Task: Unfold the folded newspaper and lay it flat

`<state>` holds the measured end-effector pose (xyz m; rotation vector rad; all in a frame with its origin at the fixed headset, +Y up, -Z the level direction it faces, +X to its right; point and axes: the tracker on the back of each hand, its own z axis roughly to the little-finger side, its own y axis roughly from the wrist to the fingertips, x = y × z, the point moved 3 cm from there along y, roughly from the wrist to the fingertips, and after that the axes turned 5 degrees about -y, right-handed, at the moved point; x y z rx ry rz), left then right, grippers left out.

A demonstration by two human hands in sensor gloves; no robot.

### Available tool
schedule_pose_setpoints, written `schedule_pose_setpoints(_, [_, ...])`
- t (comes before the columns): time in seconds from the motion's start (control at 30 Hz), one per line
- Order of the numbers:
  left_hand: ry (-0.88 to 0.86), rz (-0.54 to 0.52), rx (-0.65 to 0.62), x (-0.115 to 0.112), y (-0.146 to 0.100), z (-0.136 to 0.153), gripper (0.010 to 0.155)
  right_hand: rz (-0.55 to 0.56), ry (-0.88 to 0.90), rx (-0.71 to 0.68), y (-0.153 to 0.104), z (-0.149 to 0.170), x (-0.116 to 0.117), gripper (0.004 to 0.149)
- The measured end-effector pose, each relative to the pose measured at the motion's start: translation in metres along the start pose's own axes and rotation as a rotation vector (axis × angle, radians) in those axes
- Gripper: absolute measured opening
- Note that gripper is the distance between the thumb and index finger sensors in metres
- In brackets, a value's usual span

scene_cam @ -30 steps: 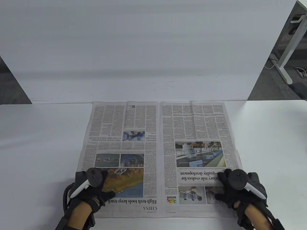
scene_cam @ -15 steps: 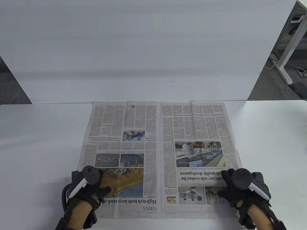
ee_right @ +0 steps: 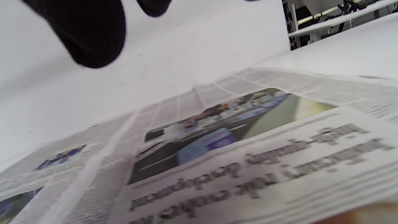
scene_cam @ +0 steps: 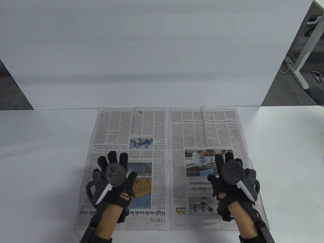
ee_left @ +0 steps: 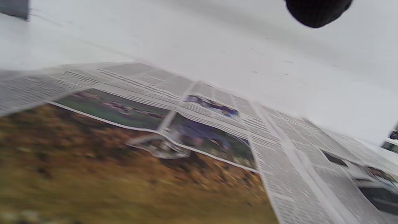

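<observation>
Smoothing looks like the step in hand: the newspaper (scene_cam: 168, 167) lies opened as a full two-page spread across the middle of the white tabletop (scene_cam: 40, 152), its centre fold running up the middle of the frame. Half a second ago both hands sat low at the sheet's lower corners, left at the lower left and right at the lower right. Now they have slid up and inward onto the pages. The left hand (scene_cam: 114, 177) lies over the photographs on the left page with its fingers (scene_cam: 111, 157) spread wide and holding nothing. The right hand (scene_cam: 231, 177) lies over the headline and photograph on the right page, likewise splayed and holding nothing.

Both wrist views show paper close beneath and a dark fingertip hanging above it, so whether the palms press the sheet or hover just over it cannot be told.

With the corners uncovered, the lower left of the sheet now shows more of its headline and looks slightly rumpled. The unfolding seems done. What remains, by my judgement, is flattening the creases and that lower edge.
</observation>
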<state>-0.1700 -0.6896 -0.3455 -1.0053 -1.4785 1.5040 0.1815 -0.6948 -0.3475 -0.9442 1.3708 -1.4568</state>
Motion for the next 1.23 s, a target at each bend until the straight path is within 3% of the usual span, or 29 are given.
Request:
schedule_pose_setpoints(0.2, [0.112,-0.112,-0.147,-0.024,-0.006,-0.023,0.076,0.125,-0.084,-0.113,-0.016,-0.029,0.024,0.082])
schedule_pose_setpoints(0.33, [0.105,-0.113,-0.193,-0.03,-0.008,-0.024,0.078,0.16,-0.116,-0.171,-0.022,-0.031,0.029,0.082])
schedule_pose_setpoints(0.47, [0.138,-0.064,-0.2,-0.039,-0.007,-0.018,0.08,0.124,-0.128,-0.211,-0.022,-0.027,0.036,0.085])
schedule_pose_setpoints(0.63, [0.11,0.057,-0.133,-0.047,-0.003,-0.002,0.079,-0.131,-0.137,-0.161,-0.021,-0.017,0.053,0.089])
schedule_pose_setpoints(1.23, [0.098,0.097,-0.106,-0.048,-0.003,0.007,0.079,-0.144,-0.114,-0.15,-0.02,-0.018,0.056,0.085])
